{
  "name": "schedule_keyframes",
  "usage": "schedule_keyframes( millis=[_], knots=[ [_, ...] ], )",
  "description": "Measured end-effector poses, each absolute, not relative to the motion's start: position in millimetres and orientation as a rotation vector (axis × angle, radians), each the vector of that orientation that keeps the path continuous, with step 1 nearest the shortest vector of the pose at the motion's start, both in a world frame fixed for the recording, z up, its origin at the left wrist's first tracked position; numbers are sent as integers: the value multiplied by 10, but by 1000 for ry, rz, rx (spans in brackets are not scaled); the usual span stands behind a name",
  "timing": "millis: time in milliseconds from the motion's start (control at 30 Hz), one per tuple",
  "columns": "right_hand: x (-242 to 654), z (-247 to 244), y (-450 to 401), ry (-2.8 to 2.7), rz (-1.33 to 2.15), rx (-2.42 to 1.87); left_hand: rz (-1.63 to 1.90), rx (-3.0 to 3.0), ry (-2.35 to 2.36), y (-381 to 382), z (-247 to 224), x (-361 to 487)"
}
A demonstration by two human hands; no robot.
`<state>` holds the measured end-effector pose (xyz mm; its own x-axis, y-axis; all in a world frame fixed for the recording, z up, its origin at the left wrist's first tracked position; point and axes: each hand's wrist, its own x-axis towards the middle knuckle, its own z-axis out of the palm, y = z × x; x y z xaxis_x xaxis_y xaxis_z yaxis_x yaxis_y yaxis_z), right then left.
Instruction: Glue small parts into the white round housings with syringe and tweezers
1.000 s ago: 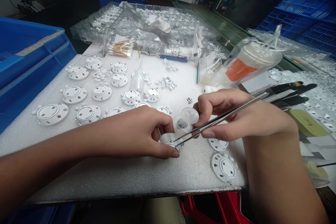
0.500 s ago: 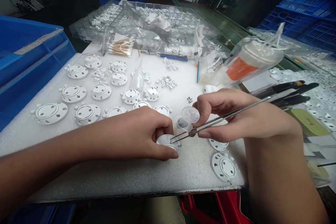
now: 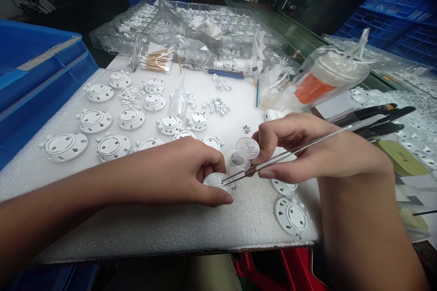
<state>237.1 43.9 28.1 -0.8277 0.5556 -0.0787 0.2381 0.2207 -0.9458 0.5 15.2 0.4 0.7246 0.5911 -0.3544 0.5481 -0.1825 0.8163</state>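
My left hand (image 3: 191, 170) grips a small white round part (image 3: 215, 181) against the foam sheet, its thumb along the near side. In my right hand (image 3: 290, 145) is a pair of metal tweezers (image 3: 269, 162), pinched between thumb and fingers. Both tweezer tips touch the top of that white part. A small clear container with a round lid (image 3: 247, 148) stands open beside the right fingertips. Several white discs with dark spots (image 3: 67, 146) lie in rows to the left. Another white disc (image 3: 290, 216) rests near the front right edge.
A blue bin (image 3: 41, 72) borders the foam (image 3: 164, 236) at left. Cotton swabs (image 3: 157, 60), a clear dropper bottle (image 3: 178, 102) and small white pieces lie farther back. Bagged cup (image 3: 317, 84), dark-handled tools (image 3: 385, 118) and a yellow-green sponge (image 3: 403, 158) are at right.
The tweezer tips have shifted very slightly on the white part, which appears a little tilted in my left hand. Both hands otherwise stay almost in place.
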Motion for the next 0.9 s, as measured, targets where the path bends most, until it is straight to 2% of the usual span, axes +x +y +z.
schedule_keyframes(
  millis=[900],
  knots=[
    [2374,306,424,-2207,1621,-748,53,1890,888,148,-15,1]
  ],
)
